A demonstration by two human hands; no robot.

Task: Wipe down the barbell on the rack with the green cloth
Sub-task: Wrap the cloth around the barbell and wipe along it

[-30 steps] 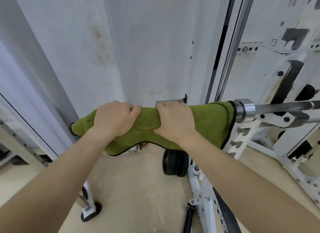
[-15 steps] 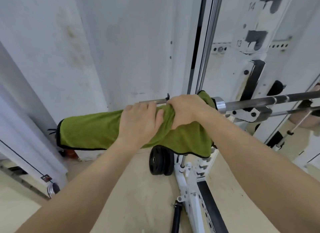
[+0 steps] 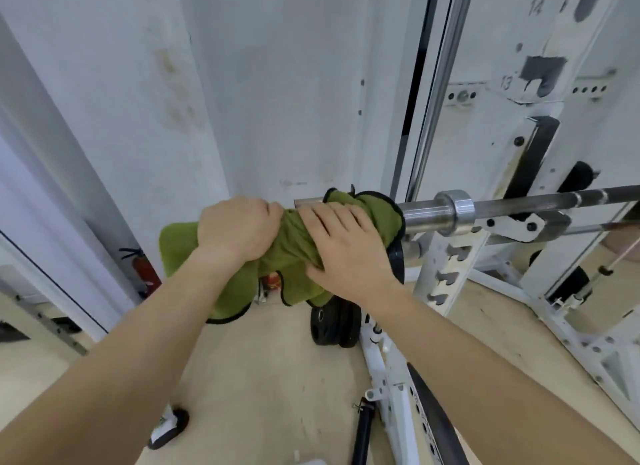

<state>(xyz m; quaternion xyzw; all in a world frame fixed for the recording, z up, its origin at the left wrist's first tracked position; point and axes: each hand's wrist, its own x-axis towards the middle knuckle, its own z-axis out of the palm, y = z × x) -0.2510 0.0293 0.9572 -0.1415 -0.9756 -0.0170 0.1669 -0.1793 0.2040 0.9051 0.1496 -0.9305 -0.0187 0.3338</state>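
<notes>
The steel barbell (image 3: 429,209) lies across the white rack (image 3: 446,267), its thin shaft running off to the right. A green cloth with black edging (image 3: 287,243) is bunched around the bar's left sleeve and hides most of it. My left hand (image 3: 239,231) grips the cloth at its left side, fingers curled over the top. My right hand (image 3: 343,248) clasps the cloth just to the right of it, fingers spread over the fabric. A short bare stretch of sleeve shows between the cloth and the bar's collar.
Black weight plates (image 3: 334,322) stand on the floor under the bar. A red fire extinguisher (image 3: 145,272) stands by the white wall on the left. A chrome guide rod (image 3: 436,94) rises behind the bar. White rack base rails (image 3: 391,399) cross the beige floor.
The cloth, spread along the sleeve before, is now bunched up. Both hands have shifted left with it, uncovering sleeve next to the collar.
</notes>
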